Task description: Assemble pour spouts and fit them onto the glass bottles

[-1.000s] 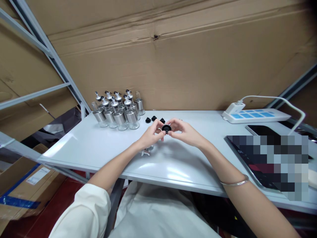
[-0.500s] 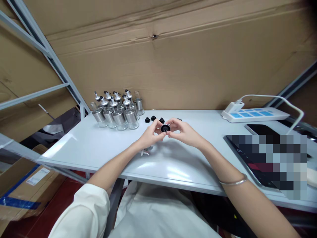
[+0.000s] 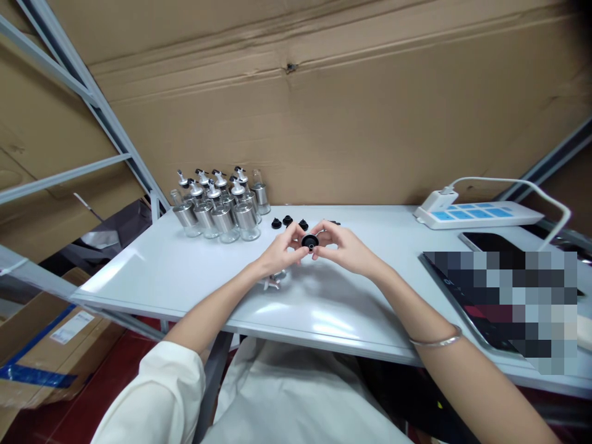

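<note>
Between the fingertips of my left hand and my right hand is a round black stopper piece with a silvery rim. Both hands pinch it from opposite sides above the table, its hollow face turned toward me. Below my left wrist, a silver pourer spout lies on the white table, partly hidden by the hand. Just beyond my hands stand several small black stoppers. Another dark piece shows in part behind my right hand.
Glass bottles with steel sleeves stand grouped at the back left, most topped with pourers. On the right are a white power strip with a plugged-in charger, a phone and a dark tablet-like device, partly pixelated. A cardboard wall rises behind.
Both hands keep their pinch on the black stopper piece, which has tilted very slightly. The whole view has shifted a little; nothing else visibly moved.
</note>
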`<control>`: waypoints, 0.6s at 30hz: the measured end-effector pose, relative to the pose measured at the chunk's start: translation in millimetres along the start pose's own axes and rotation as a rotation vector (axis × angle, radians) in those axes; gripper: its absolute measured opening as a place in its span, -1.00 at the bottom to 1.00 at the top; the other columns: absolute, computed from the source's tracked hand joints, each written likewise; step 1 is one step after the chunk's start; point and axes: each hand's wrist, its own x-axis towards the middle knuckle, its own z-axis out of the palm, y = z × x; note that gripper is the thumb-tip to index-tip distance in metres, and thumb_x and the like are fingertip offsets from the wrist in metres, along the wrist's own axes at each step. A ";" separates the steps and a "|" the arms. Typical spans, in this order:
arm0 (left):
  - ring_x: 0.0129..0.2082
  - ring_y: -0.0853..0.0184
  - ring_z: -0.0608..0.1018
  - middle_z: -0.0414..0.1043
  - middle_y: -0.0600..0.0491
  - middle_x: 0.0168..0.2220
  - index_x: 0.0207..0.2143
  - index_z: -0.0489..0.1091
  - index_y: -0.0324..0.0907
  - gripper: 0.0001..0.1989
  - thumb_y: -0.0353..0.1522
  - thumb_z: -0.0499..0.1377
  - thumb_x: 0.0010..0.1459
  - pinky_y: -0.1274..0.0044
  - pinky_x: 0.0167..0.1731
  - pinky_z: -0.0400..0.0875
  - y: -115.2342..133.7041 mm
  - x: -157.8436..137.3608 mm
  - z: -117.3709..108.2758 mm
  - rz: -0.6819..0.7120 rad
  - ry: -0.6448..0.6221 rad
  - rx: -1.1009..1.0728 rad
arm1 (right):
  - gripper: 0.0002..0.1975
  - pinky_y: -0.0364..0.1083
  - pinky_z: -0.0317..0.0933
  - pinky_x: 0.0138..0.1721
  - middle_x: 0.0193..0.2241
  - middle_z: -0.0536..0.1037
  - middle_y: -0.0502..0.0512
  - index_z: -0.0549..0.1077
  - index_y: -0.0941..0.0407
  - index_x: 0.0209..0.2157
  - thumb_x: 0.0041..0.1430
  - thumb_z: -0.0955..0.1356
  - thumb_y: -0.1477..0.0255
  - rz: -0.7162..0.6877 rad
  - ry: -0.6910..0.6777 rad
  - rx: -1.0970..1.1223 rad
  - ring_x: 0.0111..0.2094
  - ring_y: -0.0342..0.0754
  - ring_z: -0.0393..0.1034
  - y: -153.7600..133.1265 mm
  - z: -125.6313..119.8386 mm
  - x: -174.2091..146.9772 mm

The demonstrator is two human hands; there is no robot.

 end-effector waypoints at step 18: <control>-0.55 0.50 0.39 0.29 0.15 -0.45 -0.35 0.11 -0.17 -0.74 -0.26 0.14 0.02 0.61 -0.52 0.30 -1.4 0.9 0.7 -0.024 0.028 0.013 | -0.84 -0.08 0.24 -0.29 -0.49 0.54 0.03 0.33 0.10 -0.29 0.03 0.31 0.43 0.006 -0.006 -0.075 -0.38 -0.05 0.44 -6.1 -2.0 -2.4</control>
